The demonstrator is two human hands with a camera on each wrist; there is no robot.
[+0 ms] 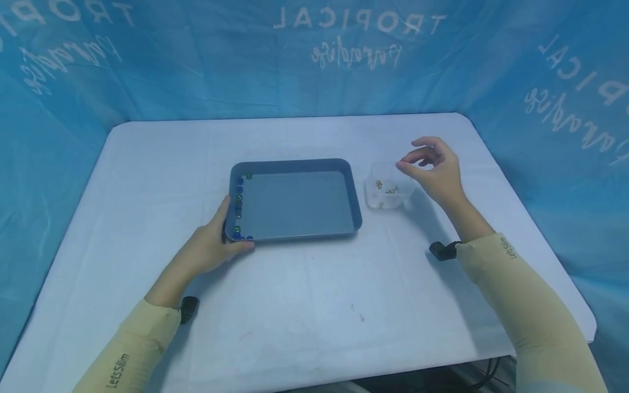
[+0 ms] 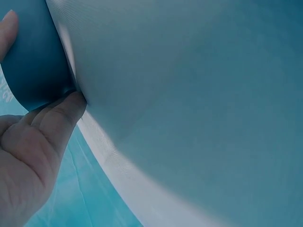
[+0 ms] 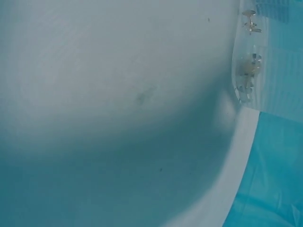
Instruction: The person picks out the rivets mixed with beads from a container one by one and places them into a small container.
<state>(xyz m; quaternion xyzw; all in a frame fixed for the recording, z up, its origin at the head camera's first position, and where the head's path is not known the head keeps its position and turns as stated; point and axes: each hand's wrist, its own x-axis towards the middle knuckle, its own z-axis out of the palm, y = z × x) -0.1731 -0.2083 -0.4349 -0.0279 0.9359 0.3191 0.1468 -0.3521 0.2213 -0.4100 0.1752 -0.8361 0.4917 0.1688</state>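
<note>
My left hand (image 1: 208, 248) grips the near left corner of a blue-grey rectangular tray (image 1: 300, 204), thumb along the front wall and fingers against the left side. The left wrist view shows fingers (image 2: 61, 116) pressed to the tray's outer wall (image 2: 38, 61). Blue and green marbles (image 1: 239, 199) line the tray's left side. Over a clear plastic box (image 1: 388, 202), right of the tray, my right hand (image 1: 434, 166) hovers with thumb and a fingertip meeting; I cannot tell whether something small is between them. Small gold-coloured metal pieces (image 3: 252, 21) lie in the box.
A white cloth covers the table (image 1: 314, 305). Blue printed curtains (image 1: 344, 82) hang behind it and at both sides. Dark cables (image 1: 486, 376) show below the table's front edge, near the right sleeve (image 1: 526, 305).
</note>
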